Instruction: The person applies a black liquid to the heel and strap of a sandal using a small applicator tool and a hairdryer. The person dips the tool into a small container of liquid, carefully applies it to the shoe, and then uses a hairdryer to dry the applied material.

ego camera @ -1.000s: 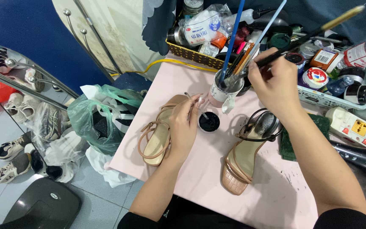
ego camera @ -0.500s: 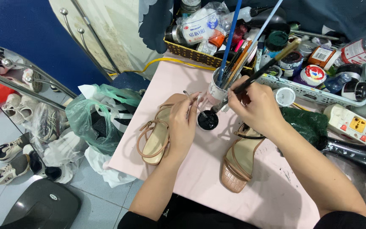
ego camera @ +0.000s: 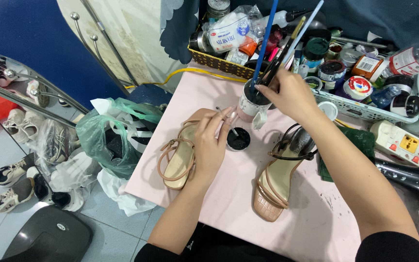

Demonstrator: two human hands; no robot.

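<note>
1. The brush cup stands near the far edge of the pink tabletop, dark inside and full of upright brushes, among them a long blue-handled brush.
2. My right hand is at the cup's rim, its grip closed on the handle of a dark brush whose lower end sits in the cup.
3. My left hand rests on the tabletop just left of the cup, its grip pinched shut on a thin stick whose lower end points toward the small round tin.
4. That tin lies open right in front of the cup, with black stuff inside.
5. Under my left palm lies a tan strappy sandal, close to the tabletop's left edge.
6. Its partner, a tan heeled sandal with a black strap, lies under my right forearm, toe toward the near edge.
7. Along the far edge sit a woven basket and a pale tray, both crowded with jars and bottles.
8. A green plastic bag hangs off the left edge.
</note>
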